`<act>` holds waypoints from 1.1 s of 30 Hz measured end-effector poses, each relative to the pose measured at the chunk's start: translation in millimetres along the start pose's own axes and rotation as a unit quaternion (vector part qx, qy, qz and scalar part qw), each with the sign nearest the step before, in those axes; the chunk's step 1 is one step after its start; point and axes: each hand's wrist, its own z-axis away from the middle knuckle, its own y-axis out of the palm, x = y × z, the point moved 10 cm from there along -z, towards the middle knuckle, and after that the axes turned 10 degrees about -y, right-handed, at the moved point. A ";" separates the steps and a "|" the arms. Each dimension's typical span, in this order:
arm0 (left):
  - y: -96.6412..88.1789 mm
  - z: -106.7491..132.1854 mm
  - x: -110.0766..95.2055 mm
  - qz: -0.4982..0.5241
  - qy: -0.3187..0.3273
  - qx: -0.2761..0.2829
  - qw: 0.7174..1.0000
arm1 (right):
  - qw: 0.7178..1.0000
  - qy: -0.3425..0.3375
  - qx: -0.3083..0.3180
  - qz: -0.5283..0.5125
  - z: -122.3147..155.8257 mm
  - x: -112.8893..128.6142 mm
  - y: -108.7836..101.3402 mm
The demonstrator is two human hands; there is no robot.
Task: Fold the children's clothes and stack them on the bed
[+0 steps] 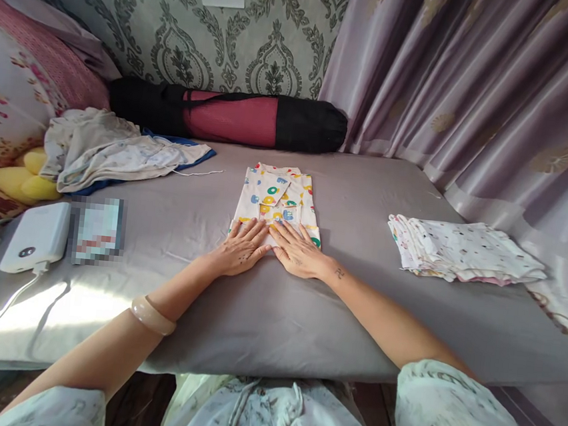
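Note:
A small white shirt with a colourful print lies folded on the grey sheet, its sleeves laid inward over the body. My left hand rests flat on the left part of its near edge, fingers stretched away from me. Beside it, my right hand lies flat on the right part of that same edge, with the fingers spread. The two thumbs nearly meet in the middle. Part of the near hem is hidden under both hands.
Folded printed clothes are stacked at the right. Rumpled clothes lie at the back left, near a yellow plush. A white power bank with a cable sits at the left. Along the wall runs a black-and-red rolled bag.

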 end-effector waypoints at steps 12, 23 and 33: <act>-21.9 0.2 10.9 -0.012 -0.034 -0.064 0.997 | 0.999 0.048 -0.020 -0.002 8.6 -14.0 -11.6; -5.8 0.6 35.9 0.005 -0.047 -0.028 0.998 | 0.997 0.066 -0.034 0.013 23.2 -37.4 -0.1; -29.3 4.7 18.1 0.016 -0.002 -0.077 0.997 | 0.998 0.062 -0.013 0.003 21.6 -37.4 -3.2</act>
